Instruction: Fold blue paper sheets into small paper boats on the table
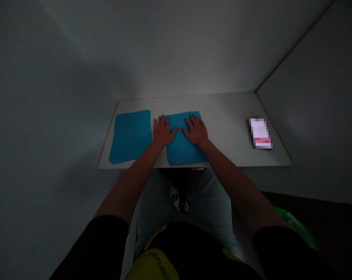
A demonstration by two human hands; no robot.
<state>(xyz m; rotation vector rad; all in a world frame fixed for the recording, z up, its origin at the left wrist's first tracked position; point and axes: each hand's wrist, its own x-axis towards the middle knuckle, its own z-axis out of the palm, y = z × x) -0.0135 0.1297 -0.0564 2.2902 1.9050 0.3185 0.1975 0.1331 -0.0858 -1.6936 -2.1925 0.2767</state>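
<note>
A blue sheet (185, 151), which looks like cloth or paper, lies flat on the white tabletop near its front edge. My left hand (162, 133) rests across its left edge, fingers spread. On the upper right part of the same sheet lies my right hand (196, 130), palm down with the fingers apart. A second blue piece (131, 136) lies to the left, and its slightly uneven edges suggest more than one layer. A narrow strip of table separates the two blue pieces. Neither hand grips anything.
A phone (260, 133) with a lit, blurred screen lies at the right of the white tabletop (225, 116). Walls enclose the table at the back, left and right. Something green (298, 225) sits low at the right, below table height.
</note>
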